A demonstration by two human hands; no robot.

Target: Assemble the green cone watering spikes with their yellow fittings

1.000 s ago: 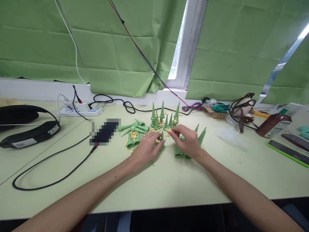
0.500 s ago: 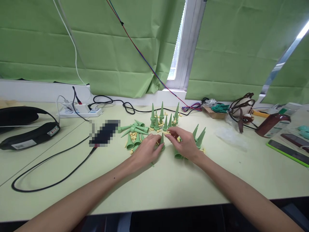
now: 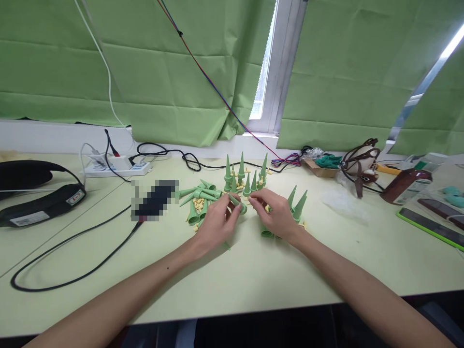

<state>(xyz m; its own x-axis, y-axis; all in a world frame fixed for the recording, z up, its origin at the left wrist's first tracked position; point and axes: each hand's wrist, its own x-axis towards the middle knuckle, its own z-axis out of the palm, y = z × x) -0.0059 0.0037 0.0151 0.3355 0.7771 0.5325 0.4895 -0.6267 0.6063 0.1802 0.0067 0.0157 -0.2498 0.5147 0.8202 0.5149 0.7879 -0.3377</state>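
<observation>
Working over a pale surface (image 3: 290, 280). Facing upright green plastic cones (image 3: 241, 169) beyond right-hand fingers (image 3: 255, 206). Holding a tilted green plastic cone (image 3: 243, 208) in curled left-hand fingers (image 3: 234, 218), closed around it; pinching a small yellow plastic piece (image 3: 248, 203) in near-closed right-hand fingers, near the tilted cone's base. Apparently mid-joining; next, likely needing steady alignment.

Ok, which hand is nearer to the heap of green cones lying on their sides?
Left. The left hand, holding a green cone, is close beside the heap; the right hand is farther off, to the left hand's right.
</observation>
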